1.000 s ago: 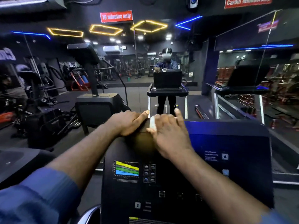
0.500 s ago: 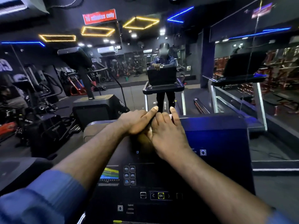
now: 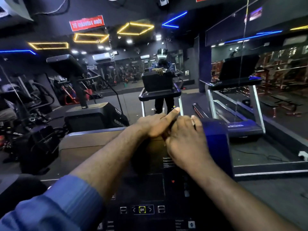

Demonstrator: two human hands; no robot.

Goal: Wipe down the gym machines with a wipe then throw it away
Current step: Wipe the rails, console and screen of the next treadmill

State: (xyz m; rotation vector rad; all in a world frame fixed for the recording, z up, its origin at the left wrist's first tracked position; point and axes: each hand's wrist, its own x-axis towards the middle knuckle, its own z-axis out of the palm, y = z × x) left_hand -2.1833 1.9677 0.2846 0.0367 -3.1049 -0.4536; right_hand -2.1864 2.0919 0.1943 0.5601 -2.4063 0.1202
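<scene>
Head view — left hand (image 3: pixel 154 125) rests straight-fingered on the treadmill console (image 3: pixel 143 185); right hand (image 3: pixel 185 140) beside it — grip unclear.

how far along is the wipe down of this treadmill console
Done: nothing can be confirmed; the dark console shows no wiped marks. In hand: the right hand presses on the console's top edge beside the left hand; the wipe itself is hidden. Left: likely the button panel, the neighbouring machine, then binning the wipe; no bin in view.
</scene>
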